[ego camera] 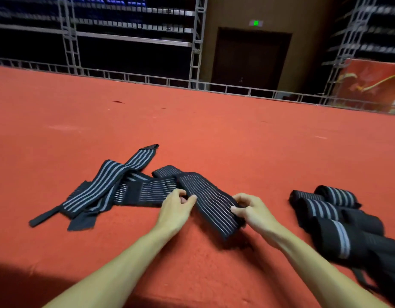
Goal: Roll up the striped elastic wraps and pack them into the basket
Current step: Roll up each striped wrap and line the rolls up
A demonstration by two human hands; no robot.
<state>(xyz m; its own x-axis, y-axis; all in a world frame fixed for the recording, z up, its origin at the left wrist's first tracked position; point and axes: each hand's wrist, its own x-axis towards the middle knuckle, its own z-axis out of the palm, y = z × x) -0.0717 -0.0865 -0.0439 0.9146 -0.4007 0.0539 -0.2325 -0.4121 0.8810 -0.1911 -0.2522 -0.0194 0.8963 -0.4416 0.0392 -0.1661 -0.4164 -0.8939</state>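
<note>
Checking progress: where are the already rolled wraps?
In the head view, the rolled wraps lie clustered on the red carpet at the far right, just right of the right hand, which grips the flat wrap; the unrolled pile lies left.

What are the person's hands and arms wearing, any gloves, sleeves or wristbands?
Nothing visible. The left hand and right hand are bare: no gloves, rings or tape. The left forearm and right forearm are uncovered down to the picture's lower edge, with no sleeves, watch or wristbands.
</note>
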